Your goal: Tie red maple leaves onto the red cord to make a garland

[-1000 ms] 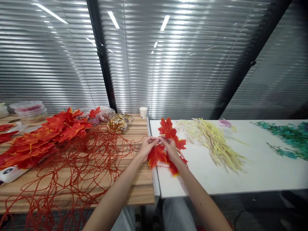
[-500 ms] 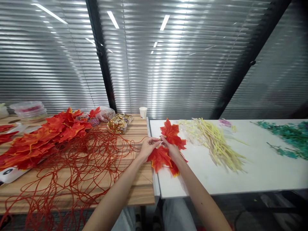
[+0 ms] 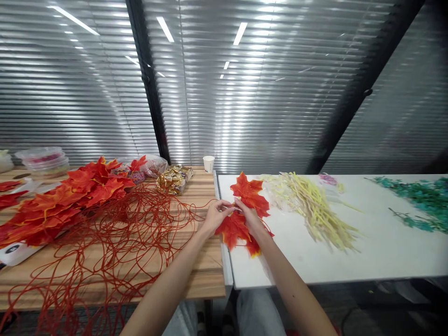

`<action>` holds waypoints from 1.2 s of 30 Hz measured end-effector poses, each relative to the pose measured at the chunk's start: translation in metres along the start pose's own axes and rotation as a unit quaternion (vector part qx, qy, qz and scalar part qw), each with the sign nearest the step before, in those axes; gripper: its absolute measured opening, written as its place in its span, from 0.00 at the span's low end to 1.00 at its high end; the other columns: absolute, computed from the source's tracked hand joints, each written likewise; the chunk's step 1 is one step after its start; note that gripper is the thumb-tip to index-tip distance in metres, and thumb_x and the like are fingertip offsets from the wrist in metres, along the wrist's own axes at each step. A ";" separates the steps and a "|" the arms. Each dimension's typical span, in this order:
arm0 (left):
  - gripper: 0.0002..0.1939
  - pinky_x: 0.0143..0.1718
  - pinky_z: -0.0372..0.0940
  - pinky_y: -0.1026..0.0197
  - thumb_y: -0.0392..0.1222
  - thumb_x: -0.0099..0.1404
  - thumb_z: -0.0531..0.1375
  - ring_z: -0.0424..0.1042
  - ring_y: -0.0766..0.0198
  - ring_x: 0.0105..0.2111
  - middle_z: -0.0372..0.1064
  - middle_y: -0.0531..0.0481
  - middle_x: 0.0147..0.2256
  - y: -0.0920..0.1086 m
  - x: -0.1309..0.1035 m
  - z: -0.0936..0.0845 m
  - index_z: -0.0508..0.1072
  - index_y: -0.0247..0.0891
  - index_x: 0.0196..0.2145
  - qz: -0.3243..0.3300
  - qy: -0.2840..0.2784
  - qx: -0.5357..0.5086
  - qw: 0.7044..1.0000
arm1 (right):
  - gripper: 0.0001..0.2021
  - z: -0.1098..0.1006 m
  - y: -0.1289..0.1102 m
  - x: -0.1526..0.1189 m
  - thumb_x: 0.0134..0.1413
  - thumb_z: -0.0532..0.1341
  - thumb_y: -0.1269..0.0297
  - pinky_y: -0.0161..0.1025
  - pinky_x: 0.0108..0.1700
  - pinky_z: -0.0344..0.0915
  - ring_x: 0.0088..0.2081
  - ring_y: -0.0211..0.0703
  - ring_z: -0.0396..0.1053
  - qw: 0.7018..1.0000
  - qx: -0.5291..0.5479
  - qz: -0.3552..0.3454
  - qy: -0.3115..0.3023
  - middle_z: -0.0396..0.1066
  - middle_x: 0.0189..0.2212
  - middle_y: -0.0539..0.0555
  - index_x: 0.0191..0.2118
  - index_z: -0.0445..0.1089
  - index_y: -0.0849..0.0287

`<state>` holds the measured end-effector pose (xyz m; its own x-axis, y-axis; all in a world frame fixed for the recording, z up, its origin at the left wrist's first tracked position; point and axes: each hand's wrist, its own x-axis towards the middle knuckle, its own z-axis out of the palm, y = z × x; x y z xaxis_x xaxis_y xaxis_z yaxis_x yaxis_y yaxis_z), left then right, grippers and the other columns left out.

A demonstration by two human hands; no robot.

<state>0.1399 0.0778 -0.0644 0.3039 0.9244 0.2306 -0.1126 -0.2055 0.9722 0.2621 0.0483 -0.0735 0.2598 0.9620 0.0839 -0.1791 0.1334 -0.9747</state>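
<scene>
My left hand and my right hand meet over the seam between two tables, fingertips pinched close together. Between them runs a thin red cord, which trails left into a large tangle. Red artificial maple leaves surround the fingers: an upper leaf lies beyond my right hand, and a lower leaf lies below the fingertips. Part of another leaf shows under my right wrist. At the fingertips the cord and a leaf's stem are too small to tell apart.
On the wooden table lie a tangle of red cord, a heap of maple leaves, a gold foil packet and a paper cup. The white table holds yellow strands and green artificial foliage.
The fingertips have shifted slightly against each other and stay pinched. The upper leaf has tilted a little to the left; the lower leaf has moved slightly right.
</scene>
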 end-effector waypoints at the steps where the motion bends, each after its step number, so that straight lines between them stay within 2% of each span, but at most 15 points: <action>1: 0.11 0.32 0.61 0.63 0.42 0.46 0.65 0.67 0.65 0.29 0.70 0.47 0.29 0.000 0.000 0.000 0.73 0.34 0.27 0.000 -0.003 -0.001 1.000 | 0.18 0.000 0.000 0.000 0.39 0.61 0.48 0.37 0.24 0.61 0.23 0.42 0.67 1.000 0.015 0.022 -0.005 0.71 0.22 0.53 0.28 0.70 0.60; 4: 0.11 0.32 0.61 0.63 0.42 0.46 0.65 0.67 0.65 0.28 0.70 0.47 0.28 0.000 0.000 0.001 0.73 0.34 0.27 -0.001 -0.011 -0.004 1.000 | 0.16 0.002 -0.001 0.001 0.39 0.62 0.50 0.36 0.25 0.61 0.25 0.42 0.67 0.998 0.041 0.053 -0.012 0.71 0.23 0.53 0.28 0.69 0.60; 9: 0.09 0.33 0.61 0.63 0.40 0.47 0.64 0.67 0.65 0.29 0.70 0.47 0.29 -0.001 -0.001 0.000 0.73 0.34 0.28 0.004 -0.006 0.007 1.000 | 0.15 0.003 -0.003 0.001 0.39 0.63 0.52 0.36 0.28 0.61 0.25 0.40 0.66 0.998 0.059 0.020 -0.030 0.69 0.22 0.52 0.25 0.68 0.61; 19: 0.08 0.33 0.61 0.64 0.38 0.47 0.64 0.67 0.65 0.29 0.71 0.47 0.29 -0.008 0.002 -0.001 0.73 0.35 0.28 -0.003 0.013 -0.006 1.000 | 0.17 0.004 -0.007 -0.003 0.41 0.62 0.49 0.36 0.31 0.62 0.29 0.42 0.67 0.998 0.031 0.016 -0.059 0.70 0.25 0.53 0.27 0.68 0.61; 25: 0.07 0.33 0.61 0.63 0.37 0.48 0.63 0.67 0.65 0.29 0.71 0.47 0.29 -0.007 0.002 -0.001 0.74 0.35 0.27 0.005 0.015 0.004 1.000 | 0.16 0.005 -0.006 -0.002 0.41 0.62 0.51 0.37 0.33 0.62 0.31 0.42 0.67 0.998 0.036 0.011 -0.055 0.70 0.26 0.53 0.26 0.68 0.61; 32: 0.07 0.32 0.61 0.64 0.37 0.47 0.63 0.67 0.65 0.28 0.71 0.48 0.28 -0.007 0.001 0.001 0.73 0.34 0.28 -0.007 0.014 0.005 1.000 | 0.17 0.005 -0.007 -0.002 0.39 0.62 0.49 0.37 0.30 0.62 0.28 0.41 0.66 0.999 0.011 -0.003 -0.040 0.69 0.23 0.52 0.26 0.67 0.60; 36: 0.08 0.31 0.60 0.65 0.40 0.49 0.63 0.67 0.66 0.28 0.71 0.47 0.29 -0.004 0.000 0.002 0.73 0.34 0.28 -0.014 0.005 -0.011 1.000 | 0.18 0.007 -0.009 -0.003 0.38 0.62 0.47 0.37 0.28 0.61 0.26 0.41 0.65 1.000 -0.007 -0.015 -0.024 0.67 0.21 0.51 0.24 0.67 0.59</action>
<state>0.1425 0.0775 -0.0687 0.2976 0.9331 0.2020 -0.1250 -0.1717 0.9772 0.2567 0.0459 -0.0632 0.2179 0.9683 0.1218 -0.1589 0.1584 -0.9745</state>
